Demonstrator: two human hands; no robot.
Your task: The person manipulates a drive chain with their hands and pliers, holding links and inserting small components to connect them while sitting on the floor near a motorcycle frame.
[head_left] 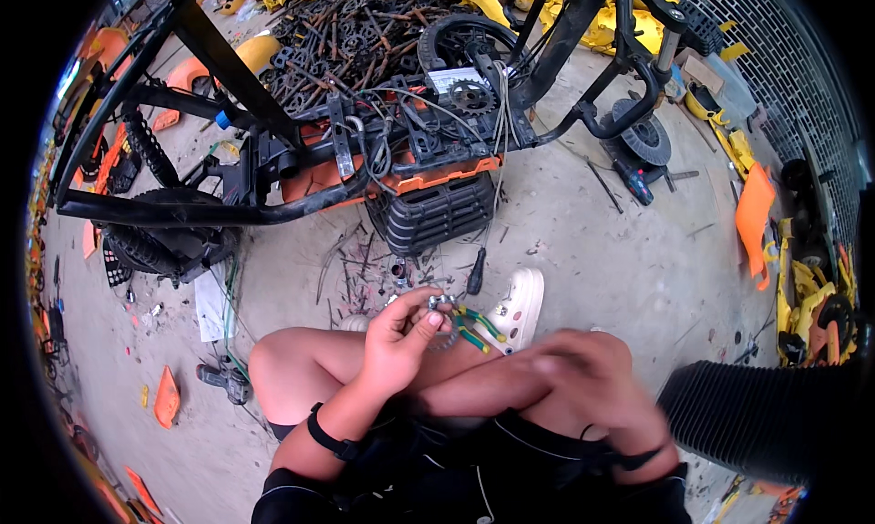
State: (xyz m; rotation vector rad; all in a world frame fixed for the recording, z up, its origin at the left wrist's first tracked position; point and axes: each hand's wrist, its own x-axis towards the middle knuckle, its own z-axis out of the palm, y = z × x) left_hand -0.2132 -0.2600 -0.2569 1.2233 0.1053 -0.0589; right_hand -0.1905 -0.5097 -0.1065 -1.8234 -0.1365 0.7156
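Observation:
My left hand [399, 339] is closed in front of my crossed legs, with small silver metal pieces [442, 302] pinched between thumb and fingers. They look like nuts or bolt heads, too small to tell which. My right hand [597, 374] is over my right knee, smeared by motion, so its fingers cannot be made out. Just right of the left hand, pliers with green and yellow handles [474, 333] lie beside my white shoe [521, 310]. A dark screwdriver [476, 272] rests on the floor beyond. Ahead stands a black vehicle frame [196, 212] with loose cables [502, 114].
A pile of rusty metal parts [351, 32] lies behind the frame. One cordless drill [635, 185] is at the right, another power tool [223, 378] at the left. Orange panels [755, 219], small debris and a black ribbed object [738, 415] surround me.

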